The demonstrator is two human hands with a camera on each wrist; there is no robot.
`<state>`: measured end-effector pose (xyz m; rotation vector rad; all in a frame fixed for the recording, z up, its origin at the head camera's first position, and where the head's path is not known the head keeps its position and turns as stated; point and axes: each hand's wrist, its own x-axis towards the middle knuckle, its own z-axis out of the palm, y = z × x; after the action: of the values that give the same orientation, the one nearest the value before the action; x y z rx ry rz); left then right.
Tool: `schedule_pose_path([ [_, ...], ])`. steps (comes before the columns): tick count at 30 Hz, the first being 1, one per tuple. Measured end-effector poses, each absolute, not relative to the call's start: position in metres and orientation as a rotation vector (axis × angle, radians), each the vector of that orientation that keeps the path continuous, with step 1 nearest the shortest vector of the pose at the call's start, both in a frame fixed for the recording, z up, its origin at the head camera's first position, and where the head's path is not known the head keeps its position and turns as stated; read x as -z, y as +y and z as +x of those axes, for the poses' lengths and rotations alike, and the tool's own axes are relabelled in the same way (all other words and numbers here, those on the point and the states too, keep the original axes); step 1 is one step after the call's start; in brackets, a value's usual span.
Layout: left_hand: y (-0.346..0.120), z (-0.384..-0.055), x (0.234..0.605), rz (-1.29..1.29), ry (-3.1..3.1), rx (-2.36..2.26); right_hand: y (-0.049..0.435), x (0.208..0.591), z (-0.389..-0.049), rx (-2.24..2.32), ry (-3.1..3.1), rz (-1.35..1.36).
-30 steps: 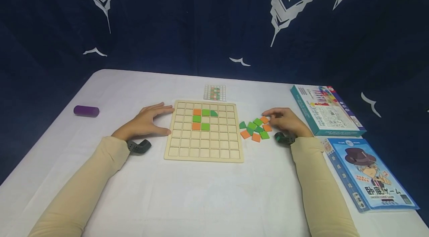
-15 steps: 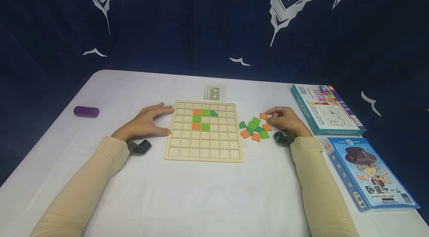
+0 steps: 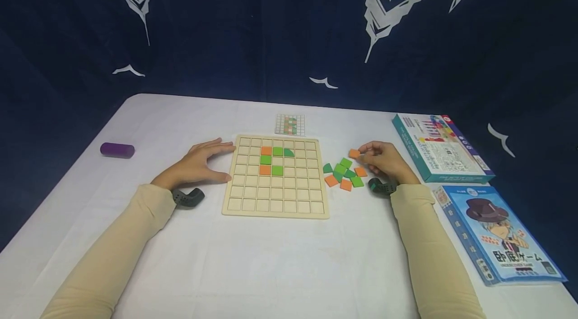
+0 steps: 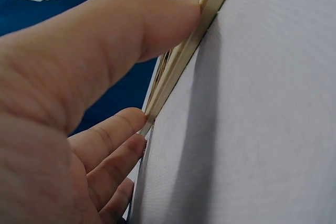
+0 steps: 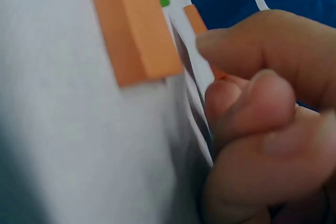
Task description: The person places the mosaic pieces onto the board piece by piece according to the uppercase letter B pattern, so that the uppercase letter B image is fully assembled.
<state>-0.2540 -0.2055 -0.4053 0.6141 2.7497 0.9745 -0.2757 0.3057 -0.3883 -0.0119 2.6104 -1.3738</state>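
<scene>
My right hand (image 3: pixel 384 160) pinches an orange square tile (image 3: pixel 354 154) between thumb and fingers, just beyond the loose tiles. In the right wrist view this tile (image 5: pixel 196 20) shows partly behind the fingers, while another orange tile (image 5: pixel 139 30) lies close to the camera. With fingers and thumb spread, my left hand (image 3: pixel 196 162) touches the left edge of a wooden grid board (image 3: pixel 276 193). The board's upper part bears several orange and green square tiles and one dark green quarter-round tile (image 3: pixel 288 153). In the left wrist view the thumb (image 4: pixel 173 17) presses against the board's side.
Several loose tiles, orange, green and dark green (image 3: pixel 339 169), lie right of the board. Behind it is a small printed pattern card (image 3: pixel 290 125). A purple cylinder (image 3: pixel 117 150) lies far left. Two game boxes, one teal (image 3: pixel 440 148) and one blue (image 3: pixel 498 236), occupy the right side.
My right hand has drawn the orange square tile away from the loose tiles, slightly toward the back. One green tile beside it has shifted a little. My left hand stays in place.
</scene>
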Motion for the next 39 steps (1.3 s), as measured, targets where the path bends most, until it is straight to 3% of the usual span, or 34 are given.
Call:
schedule_pose_path([
  [16,-0.205,-0.254,0.405,0.610,2.748,-0.979,0.271,0.367,-0.272,1.480,2.520,-0.057],
  [39,-0.205,-0.252,0.402,0.596,2.748,-0.964,0.209,0.364,-0.266,1.704,2.236,-0.101],
])
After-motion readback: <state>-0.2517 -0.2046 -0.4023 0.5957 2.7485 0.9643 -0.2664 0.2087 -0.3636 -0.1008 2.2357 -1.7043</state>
